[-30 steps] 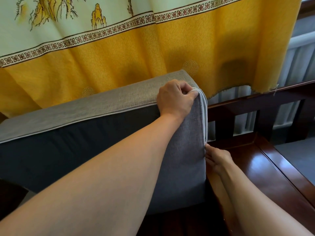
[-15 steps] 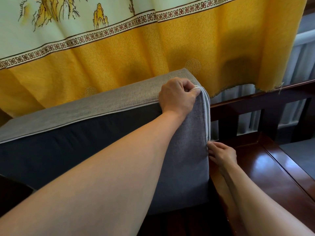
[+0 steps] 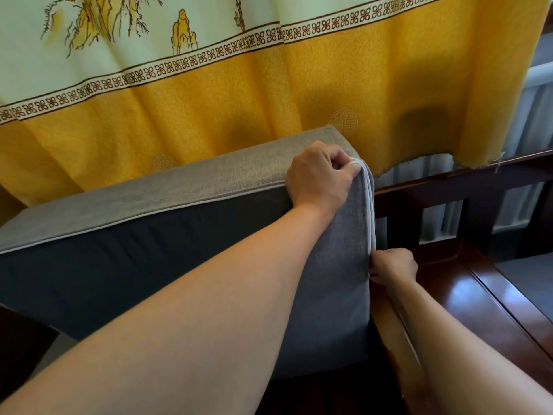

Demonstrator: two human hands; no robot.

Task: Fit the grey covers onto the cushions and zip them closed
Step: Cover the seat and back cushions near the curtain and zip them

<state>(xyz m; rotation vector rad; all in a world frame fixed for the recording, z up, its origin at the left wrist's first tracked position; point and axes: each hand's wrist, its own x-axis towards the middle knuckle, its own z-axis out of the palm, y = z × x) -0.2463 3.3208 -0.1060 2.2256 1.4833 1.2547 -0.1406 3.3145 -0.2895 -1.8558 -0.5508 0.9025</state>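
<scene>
The big rectangular cushion in its grey woven fabric cover [image 3: 185, 190] stands on edge on the dark polished wooden bench [image 3: 478, 301], its darker grey face turned toward the camera and its lighter top band running back under the yellow and cream patterned curtain [image 3: 209, 100]. Up at the top right corner, the left hand [image 3: 318, 178] is clenched over the cover, fingers curled tight and pinching the pale piped edges [image 3: 369, 205] together right where they bend downward. That pale double edge drops straight down the cushion's right end. Lower on the same edge, the right hand [image 3: 393, 266] presses in against the seam, fingers curled toward it; whether they pinch a zip pull there is hidden, so I cannot tell. Both forearms reach in from the bottom of the view.
</scene>
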